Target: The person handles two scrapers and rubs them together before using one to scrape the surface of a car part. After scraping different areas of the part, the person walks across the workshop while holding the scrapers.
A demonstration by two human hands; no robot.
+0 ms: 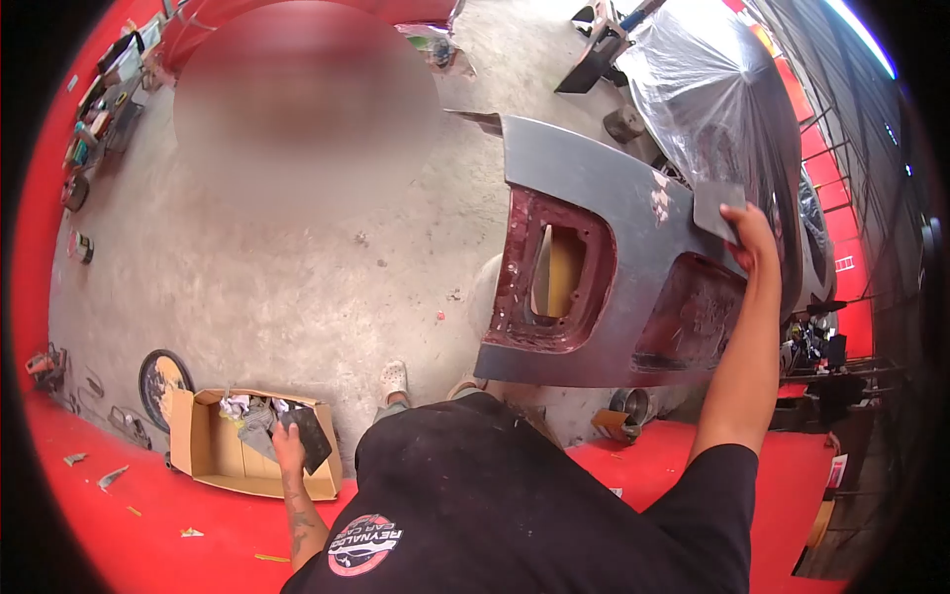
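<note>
Right hand point(754, 236): thumb and fingers closed tight on one edge of the grey pad point(716, 210), no gap to spare. Pad sits over the far right part of the panel point(584, 163), right of the pale patch point(660, 198). I can't tell whether it touches. Left hand point(290, 447): grip closed around the edge of a black sheet point(316, 442), at the box point(237, 486), rags point(259, 426) beside it.

Risks, my judgement: the pad is gripped at one edge only, so a snag could twist it loose; a tilted corner could score the grey surface. What props the panel is out of my sight, so a hard push might rock it. My right arm reaches past the recess point(693, 312); a low elbow could knock its rim. The black sheet might catch on the rags or the box wall.

Edges and room: the panel's hole point(566, 267) has a dark red rim, bad for a stray sleeve. Beyond the panel, the plastic point(693, 74) hangs near; little room to swing there. Widest room is the concrete point(317, 267), ahead and left. At my left, the box limits a sidestep.
</note>
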